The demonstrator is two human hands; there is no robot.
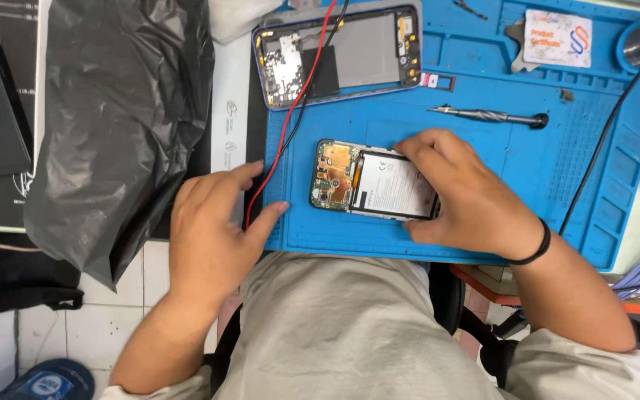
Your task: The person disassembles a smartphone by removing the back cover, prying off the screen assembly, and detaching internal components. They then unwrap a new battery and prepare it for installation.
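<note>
Right now my right hand clasps the opened phone on the blue work mat, fingers curled over its far edge and thumb on the near edge, covering its right end. My left hand lies flat and spread at the mat's left edge, touching a red wire, holding nothing. Beyond, a second opened phone shell and a screwdriver lie on the mat. A black plastic bag sits left; its contents are hidden.

Bright, even light from above; soft shadows under the hands, mild glare on the black plastic bag, slight motion blur, edges bend a little
</note>
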